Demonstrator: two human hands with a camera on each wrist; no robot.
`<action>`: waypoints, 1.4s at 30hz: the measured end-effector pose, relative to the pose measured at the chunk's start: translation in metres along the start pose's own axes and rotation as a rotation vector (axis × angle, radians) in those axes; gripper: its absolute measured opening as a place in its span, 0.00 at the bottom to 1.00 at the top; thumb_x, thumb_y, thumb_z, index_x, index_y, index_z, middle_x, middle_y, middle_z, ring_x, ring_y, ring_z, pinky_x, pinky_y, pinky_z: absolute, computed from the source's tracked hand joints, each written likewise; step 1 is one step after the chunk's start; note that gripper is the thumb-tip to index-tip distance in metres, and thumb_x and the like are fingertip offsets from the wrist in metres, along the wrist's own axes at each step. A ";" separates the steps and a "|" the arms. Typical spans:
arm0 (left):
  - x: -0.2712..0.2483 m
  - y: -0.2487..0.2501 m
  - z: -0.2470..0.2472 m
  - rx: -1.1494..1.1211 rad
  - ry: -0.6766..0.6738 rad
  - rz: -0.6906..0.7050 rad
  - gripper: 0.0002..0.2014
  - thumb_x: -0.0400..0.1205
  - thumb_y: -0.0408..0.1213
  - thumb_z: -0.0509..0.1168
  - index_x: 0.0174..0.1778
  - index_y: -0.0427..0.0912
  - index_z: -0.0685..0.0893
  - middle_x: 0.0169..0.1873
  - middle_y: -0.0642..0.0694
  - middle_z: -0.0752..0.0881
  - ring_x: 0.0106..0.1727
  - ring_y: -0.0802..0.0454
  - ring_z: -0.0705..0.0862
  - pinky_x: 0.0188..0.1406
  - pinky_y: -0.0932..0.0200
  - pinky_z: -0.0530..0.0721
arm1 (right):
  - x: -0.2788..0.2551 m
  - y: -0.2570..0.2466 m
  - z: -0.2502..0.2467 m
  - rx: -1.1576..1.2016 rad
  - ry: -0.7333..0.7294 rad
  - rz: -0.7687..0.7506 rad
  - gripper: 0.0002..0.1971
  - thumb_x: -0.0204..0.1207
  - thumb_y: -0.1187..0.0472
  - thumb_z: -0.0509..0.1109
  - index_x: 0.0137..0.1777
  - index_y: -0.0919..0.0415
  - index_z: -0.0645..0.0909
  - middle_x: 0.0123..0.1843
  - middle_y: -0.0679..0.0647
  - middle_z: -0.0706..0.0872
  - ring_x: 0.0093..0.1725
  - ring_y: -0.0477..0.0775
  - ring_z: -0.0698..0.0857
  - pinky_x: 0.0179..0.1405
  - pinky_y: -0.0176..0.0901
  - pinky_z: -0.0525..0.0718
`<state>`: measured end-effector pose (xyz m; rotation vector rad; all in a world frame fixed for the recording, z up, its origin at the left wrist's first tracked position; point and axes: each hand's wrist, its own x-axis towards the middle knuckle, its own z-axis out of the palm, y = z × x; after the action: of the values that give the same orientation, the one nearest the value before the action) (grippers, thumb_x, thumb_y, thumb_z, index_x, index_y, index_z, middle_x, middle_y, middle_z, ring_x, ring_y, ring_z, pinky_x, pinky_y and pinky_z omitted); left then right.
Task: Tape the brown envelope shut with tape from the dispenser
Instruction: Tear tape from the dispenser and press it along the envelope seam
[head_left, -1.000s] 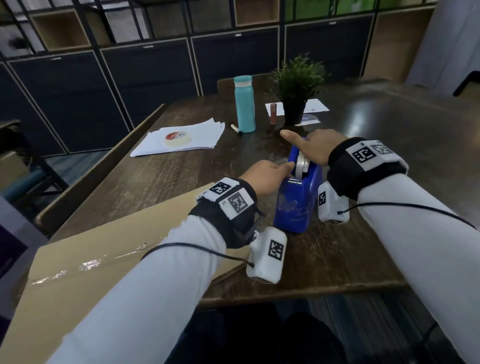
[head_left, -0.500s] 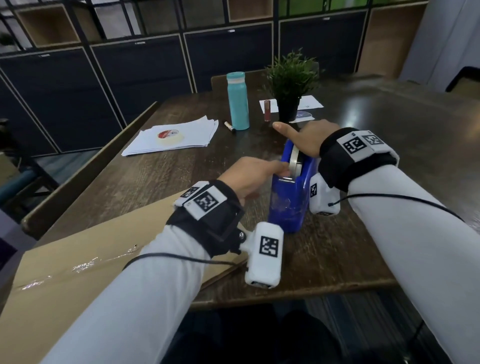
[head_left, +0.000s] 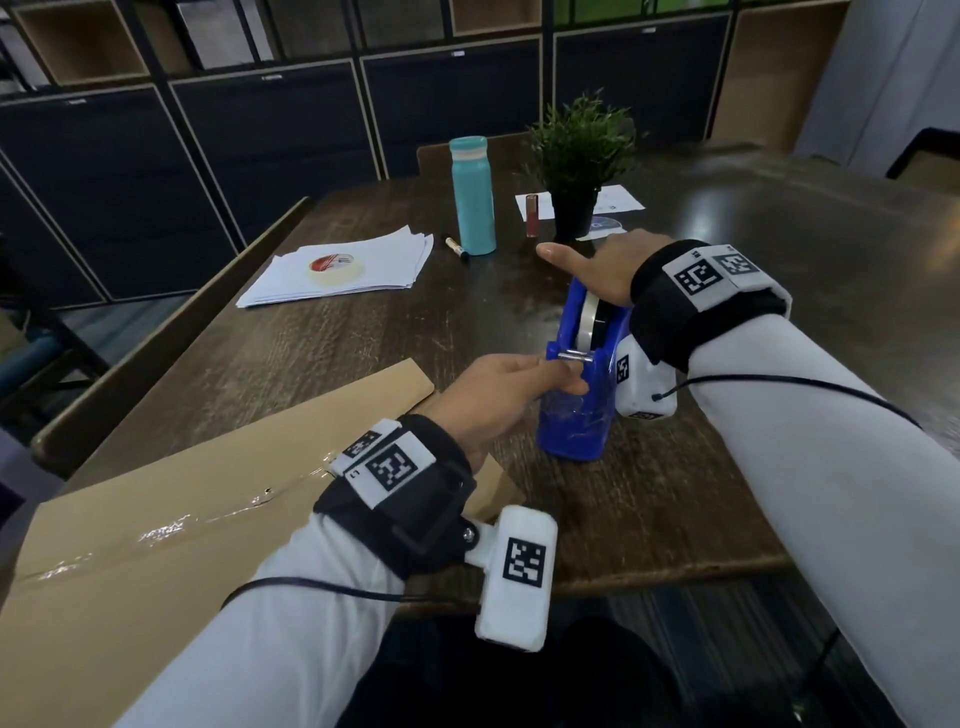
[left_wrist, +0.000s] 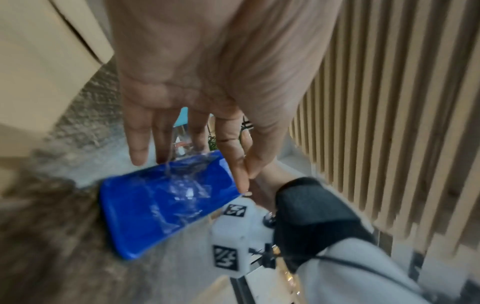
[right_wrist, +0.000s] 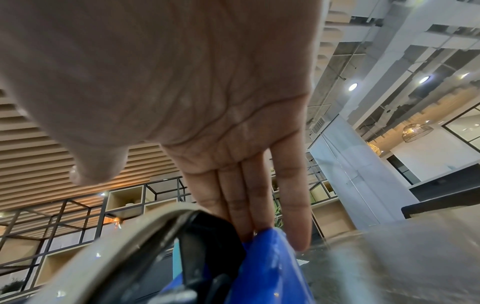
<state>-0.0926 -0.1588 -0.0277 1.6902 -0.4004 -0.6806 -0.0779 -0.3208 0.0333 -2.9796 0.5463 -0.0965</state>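
The blue tape dispenser (head_left: 576, 421) stands on the table, its near face covered in crinkled clear tape scraps (left_wrist: 182, 191). My left hand (head_left: 569, 378) is at its near end just below the metal cutter bar, thumb and index finger (left_wrist: 245, 176) pinched together on the clear tape end. With straight fingers (right_wrist: 259, 205), my right hand (head_left: 587, 265) lies flat on top of the dispenser over the tape roll (head_left: 589, 319). The brown envelope (head_left: 182, 519) lies at lower left under my left forearm, and a shiny strip of clear tape (head_left: 208, 512) runs across it.
Behind the dispenser stand a teal bottle (head_left: 472, 195), a potted plant (head_left: 579, 156), a small tube (head_left: 531, 215) and a marker (head_left: 456, 247). A paper stack with a loose tape roll (head_left: 336, 267) lies far left. The table's front edge (head_left: 649, 569) is close.
My left hand has slid from beside the roll down to the dispenser's near end by the cutter. The right hand stays flat on top.
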 end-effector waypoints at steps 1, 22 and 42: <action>-0.001 -0.002 0.000 0.010 -0.003 0.017 0.08 0.81 0.37 0.67 0.37 0.42 0.87 0.40 0.57 0.90 0.31 0.69 0.86 0.29 0.71 0.81 | 0.000 0.000 0.000 -0.005 0.001 -0.002 0.41 0.77 0.27 0.39 0.27 0.63 0.73 0.29 0.58 0.74 0.28 0.53 0.72 0.42 0.47 0.72; -0.007 0.013 -0.036 0.661 -0.150 0.183 0.10 0.81 0.43 0.67 0.34 0.48 0.88 0.62 0.54 0.86 0.70 0.64 0.76 0.72 0.50 0.72 | 0.000 -0.003 0.002 0.027 -0.038 0.019 0.41 0.76 0.27 0.39 0.33 0.63 0.76 0.35 0.59 0.80 0.33 0.54 0.76 0.44 0.45 0.71; -0.064 -0.009 -0.140 0.668 0.285 0.477 0.09 0.77 0.46 0.68 0.38 0.48 0.90 0.56 0.62 0.84 0.56 0.68 0.82 0.53 0.73 0.78 | -0.063 -0.083 -0.003 0.529 -0.162 -0.561 0.11 0.76 0.52 0.72 0.56 0.51 0.86 0.54 0.45 0.87 0.59 0.44 0.82 0.55 0.35 0.77</action>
<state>-0.0542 -0.0114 -0.0062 2.1626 -0.8544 0.0713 -0.1081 -0.2214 0.0435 -2.4937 -0.3025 -0.0350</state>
